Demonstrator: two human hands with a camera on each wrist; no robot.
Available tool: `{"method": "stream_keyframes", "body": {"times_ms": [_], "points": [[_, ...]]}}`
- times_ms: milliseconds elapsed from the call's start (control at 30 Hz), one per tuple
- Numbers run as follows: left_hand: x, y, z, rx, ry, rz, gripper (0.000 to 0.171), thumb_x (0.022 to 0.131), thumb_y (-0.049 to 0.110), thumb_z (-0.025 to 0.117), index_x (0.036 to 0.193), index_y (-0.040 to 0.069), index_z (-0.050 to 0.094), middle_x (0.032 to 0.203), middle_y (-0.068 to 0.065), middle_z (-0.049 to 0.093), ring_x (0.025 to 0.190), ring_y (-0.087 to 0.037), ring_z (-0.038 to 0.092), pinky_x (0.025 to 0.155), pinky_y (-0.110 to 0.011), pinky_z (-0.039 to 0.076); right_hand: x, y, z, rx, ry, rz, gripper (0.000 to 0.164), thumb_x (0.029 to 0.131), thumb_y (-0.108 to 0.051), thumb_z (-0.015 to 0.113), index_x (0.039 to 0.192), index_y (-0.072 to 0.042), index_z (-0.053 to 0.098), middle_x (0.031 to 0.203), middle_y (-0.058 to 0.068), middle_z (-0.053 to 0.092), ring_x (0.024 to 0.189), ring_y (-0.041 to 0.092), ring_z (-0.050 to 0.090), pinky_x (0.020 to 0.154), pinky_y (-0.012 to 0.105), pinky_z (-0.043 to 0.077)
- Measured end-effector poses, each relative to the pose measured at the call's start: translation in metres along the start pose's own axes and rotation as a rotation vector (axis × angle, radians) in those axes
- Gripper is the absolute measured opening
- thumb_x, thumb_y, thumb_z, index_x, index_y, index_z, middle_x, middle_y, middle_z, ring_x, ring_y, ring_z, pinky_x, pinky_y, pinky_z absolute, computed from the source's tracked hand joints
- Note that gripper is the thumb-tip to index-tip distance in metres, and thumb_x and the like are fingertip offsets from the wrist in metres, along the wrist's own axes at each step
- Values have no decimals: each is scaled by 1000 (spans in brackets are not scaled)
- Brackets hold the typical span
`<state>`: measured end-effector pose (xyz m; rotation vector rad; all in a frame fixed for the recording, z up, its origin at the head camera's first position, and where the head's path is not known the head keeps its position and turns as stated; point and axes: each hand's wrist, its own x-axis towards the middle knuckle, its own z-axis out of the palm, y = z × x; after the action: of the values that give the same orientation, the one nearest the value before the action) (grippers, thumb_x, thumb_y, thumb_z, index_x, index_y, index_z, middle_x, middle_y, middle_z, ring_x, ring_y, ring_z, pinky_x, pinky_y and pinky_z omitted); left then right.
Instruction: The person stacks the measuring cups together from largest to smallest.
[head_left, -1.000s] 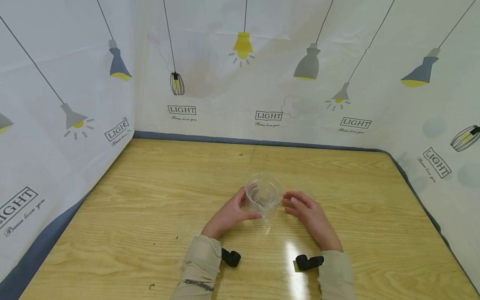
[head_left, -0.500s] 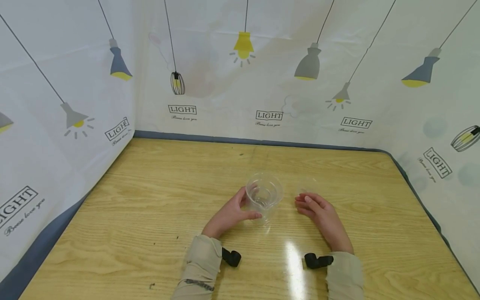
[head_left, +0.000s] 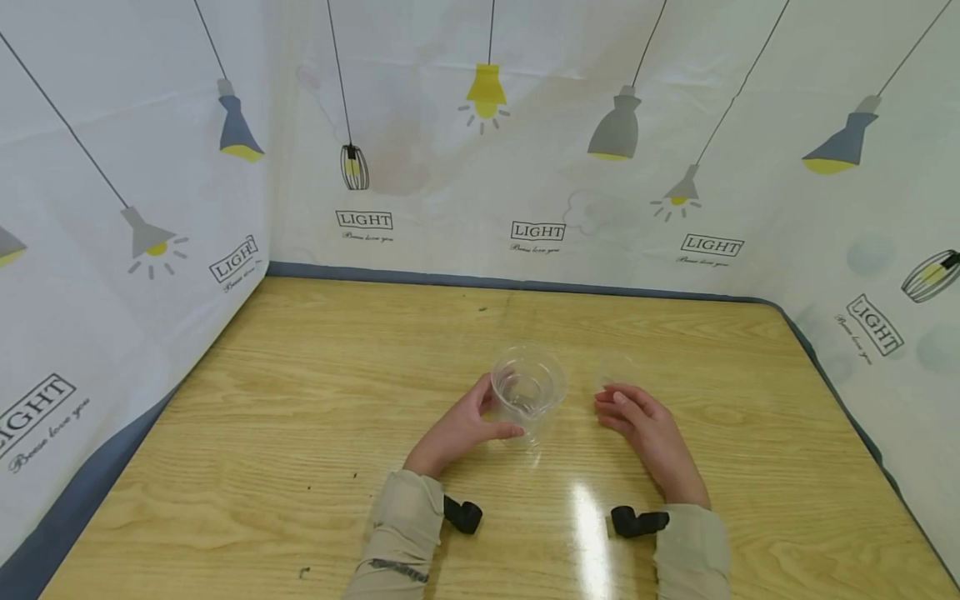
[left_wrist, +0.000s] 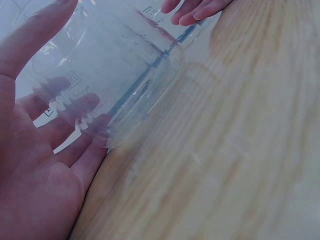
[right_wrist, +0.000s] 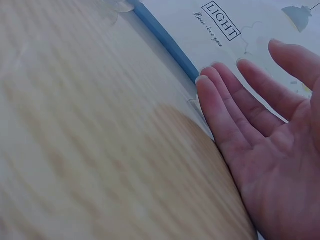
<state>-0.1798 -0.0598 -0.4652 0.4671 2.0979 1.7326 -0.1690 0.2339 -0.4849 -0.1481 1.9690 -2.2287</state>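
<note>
A clear plastic cup (head_left: pixel 529 385) stands upright on the wooden table, its round mouth facing up. My left hand (head_left: pixel 467 419) grips its left side, the thumb in front and the fingers curled round the back; the left wrist view shows those fingers through the clear wall. To the right of the cup, apart from it, is my right hand (head_left: pixel 647 429), with relaxed fingers and nothing in its palm (right_wrist: pixel 280 155). Just beyond its fingertips lies a faint, clear round piece (head_left: pixel 619 367), perhaps a lid; whether the fingertips touch it I cannot tell.
The wooden table (head_left: pixel 337 350) ends in a dark blue border (head_left: pixel 390 275). White printed sheets (head_left: pixel 427 167) with lamp drawings rise at the back and both sides. Black wrist cameras (head_left: pixel 463 517) jut inward from both sleeves.
My right hand has moved away from the cup to the right, mostly in the first half second. The left hand and the cup have stayed where they were.
</note>
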Motion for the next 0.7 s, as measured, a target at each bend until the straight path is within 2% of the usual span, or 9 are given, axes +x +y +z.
{"method": "stream_keyframes", "body": {"times_ms": [267, 467, 700], "points": [[-3, 7, 0, 16, -1, 2, 82, 73, 27, 75, 137, 36, 26, 139, 3, 34, 124, -14, 34, 100, -39, 28, -1, 2, -3, -34, 98, -27, 55, 92, -32, 47, 132, 3, 32, 120, 22, 43, 111, 30, 48, 88, 34, 42], [-3, 7, 0, 3, -1, -2, 82, 73, 25, 75, 137, 38, 25, 139, 3, 33, 125, -13, 33, 100, -38, 28, 2, 5, -4, -5, 229, -76, 51, 91, -28, 51, 128, 3, 36, 111, 20, 48, 102, 28, 53, 84, 33, 45], [-3, 6, 1, 13, 6, 4, 83, 72, 25, 75, 137, 37, 25, 139, 3, 34, 124, -14, 34, 100, -37, 28, 4, 5, -3, 35, 350, -92, 52, 89, -28, 53, 128, 1, 35, 120, 21, 43, 110, 29, 47, 85, 32, 45]]}}
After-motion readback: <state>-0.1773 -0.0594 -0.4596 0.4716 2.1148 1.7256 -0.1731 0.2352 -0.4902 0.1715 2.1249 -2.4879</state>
